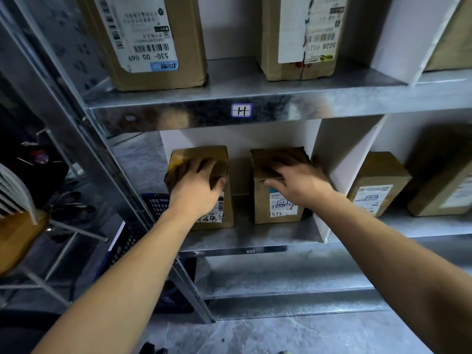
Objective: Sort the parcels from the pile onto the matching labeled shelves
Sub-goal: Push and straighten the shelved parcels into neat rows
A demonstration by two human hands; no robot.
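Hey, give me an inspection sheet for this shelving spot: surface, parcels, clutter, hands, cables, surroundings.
Surface: metal shelf below the H label, with a white divider on its right.
Job's things: left box and right box stand upright and apart, labels facing out.
Clutter: upper boxes on the shelf above; next-bay boxes past the divider.
Grippers: left hand grips the left box's top; right hand grips the right box's top.
Cables: nothing seen; the dark left side is unclear.
Surroundings: blue crate at left, grey floor below.
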